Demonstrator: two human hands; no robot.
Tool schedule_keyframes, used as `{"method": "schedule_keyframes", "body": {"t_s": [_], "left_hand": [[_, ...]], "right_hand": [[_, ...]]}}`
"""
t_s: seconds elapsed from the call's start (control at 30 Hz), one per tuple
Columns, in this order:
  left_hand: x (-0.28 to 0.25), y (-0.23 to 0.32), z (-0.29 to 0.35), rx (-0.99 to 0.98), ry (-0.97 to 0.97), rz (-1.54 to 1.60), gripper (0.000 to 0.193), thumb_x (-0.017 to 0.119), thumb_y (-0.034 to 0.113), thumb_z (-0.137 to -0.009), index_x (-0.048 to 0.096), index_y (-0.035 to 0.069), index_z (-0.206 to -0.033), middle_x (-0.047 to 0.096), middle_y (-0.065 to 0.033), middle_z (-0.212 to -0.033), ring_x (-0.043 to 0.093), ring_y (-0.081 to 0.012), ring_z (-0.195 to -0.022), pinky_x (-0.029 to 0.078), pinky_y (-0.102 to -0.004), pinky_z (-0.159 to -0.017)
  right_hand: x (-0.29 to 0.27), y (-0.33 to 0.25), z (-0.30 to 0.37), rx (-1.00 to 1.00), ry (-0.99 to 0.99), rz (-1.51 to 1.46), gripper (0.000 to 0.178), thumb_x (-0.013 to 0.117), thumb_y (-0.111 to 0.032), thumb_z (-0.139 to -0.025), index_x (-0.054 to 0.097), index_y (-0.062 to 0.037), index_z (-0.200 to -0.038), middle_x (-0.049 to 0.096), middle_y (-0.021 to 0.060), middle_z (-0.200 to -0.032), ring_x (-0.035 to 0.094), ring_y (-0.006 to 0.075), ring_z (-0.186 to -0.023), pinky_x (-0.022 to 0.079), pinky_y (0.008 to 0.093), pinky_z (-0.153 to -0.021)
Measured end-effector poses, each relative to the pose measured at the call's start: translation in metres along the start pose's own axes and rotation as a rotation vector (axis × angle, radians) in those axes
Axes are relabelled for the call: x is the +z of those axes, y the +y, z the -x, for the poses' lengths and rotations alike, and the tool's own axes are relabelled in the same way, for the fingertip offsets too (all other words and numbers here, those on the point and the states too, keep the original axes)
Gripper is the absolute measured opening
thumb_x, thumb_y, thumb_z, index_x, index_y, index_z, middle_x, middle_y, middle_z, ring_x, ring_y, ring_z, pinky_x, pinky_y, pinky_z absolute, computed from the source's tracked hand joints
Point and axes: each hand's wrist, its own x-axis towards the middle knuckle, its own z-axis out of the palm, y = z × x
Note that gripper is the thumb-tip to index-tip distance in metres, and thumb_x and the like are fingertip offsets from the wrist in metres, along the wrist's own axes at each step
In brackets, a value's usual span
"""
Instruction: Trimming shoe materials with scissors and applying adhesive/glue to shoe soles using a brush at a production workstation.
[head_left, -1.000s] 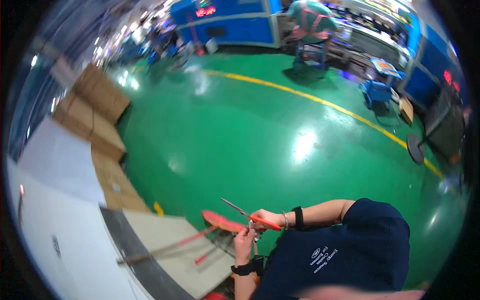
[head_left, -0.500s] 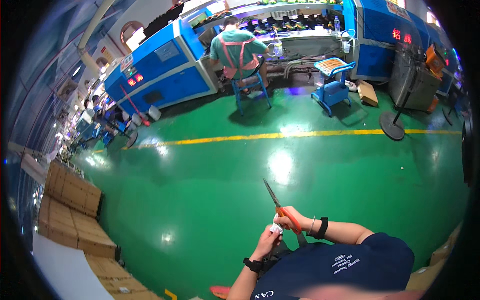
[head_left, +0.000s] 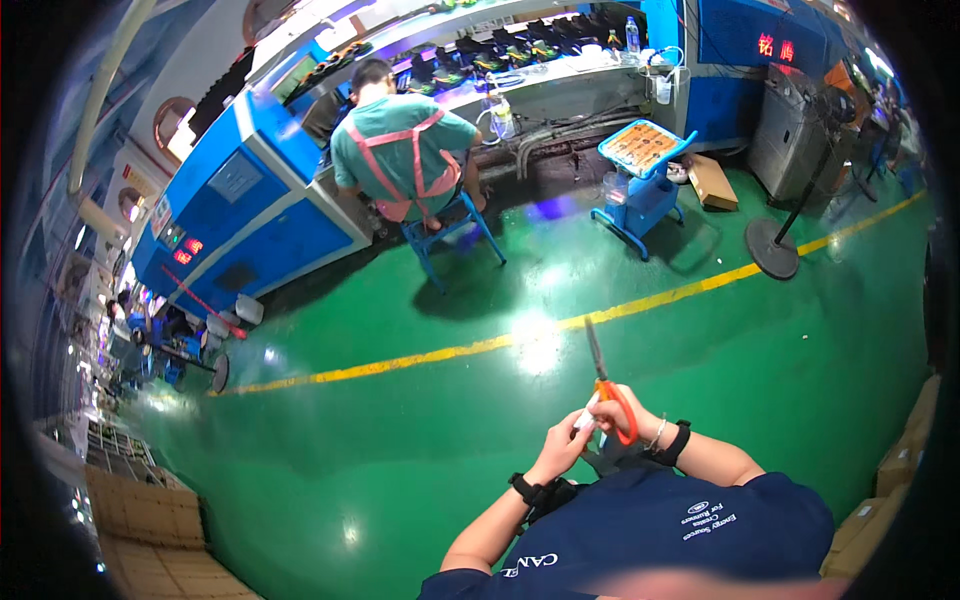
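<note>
A pair of scissors with orange handles is in my right hand, its dark blades together and pointing away from me. My left hand is closed on a small white piece, too small to name. The fingers of both hands meet around that white piece, just beside the scissor handles. Black bands circle both of my wrists, and my hands are in front of my dark blue shirt.
Beyond a yellow floor line, a person sits on a blue stool at a machine bench. Further right stand a blue cart, a cardboard box and a fan stand. Brown cartons rise at the lower left.
The view has turned and come nearer to the seated person and the machines. My hands, with the scissors and white piece, have shifted right and slightly up in the picture.
</note>
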Motion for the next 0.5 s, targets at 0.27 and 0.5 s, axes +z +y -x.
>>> {"method": "schedule_keyframes", "body": {"t_s": [0.27, 0.5], "left_hand": [[-0.068, 0.022, -0.299, -0.313, -0.225, 0.138, 0.02, 0.048, 0.023, -0.086, 0.054, 0.005, -0.093, 0.041, 0.0069, -0.06, 0.033, -0.002, -0.048, 0.026, -0.0167, -0.042], [-0.173, 0.043, -0.487, -0.434, 0.132, 0.478, 0.016, 0.044, 0.013, -0.08, 0.052, 0.0, -0.087, 0.047, -0.0015, -0.063, 0.042, -0.0092, -0.05, 0.033, -0.02, -0.046]], "right_hand": [[-0.134, -0.144, -0.231, -0.079, 0.037, -0.1, 0.012, 0.053, -0.009, -0.074, 0.047, -0.0043, -0.065, 0.044, 0.0009, -0.05, 0.04, 0.0083, -0.038, 0.032, 0.0229, -0.036], [-0.236, -0.277, -0.446, -0.215, 0.142, 0.615, 0.021, 0.057, -0.015, -0.066, 0.051, -0.0029, -0.082, 0.051, 0.0025, -0.057, 0.05, 0.0143, -0.051, 0.04, 0.0271, -0.049]]}}
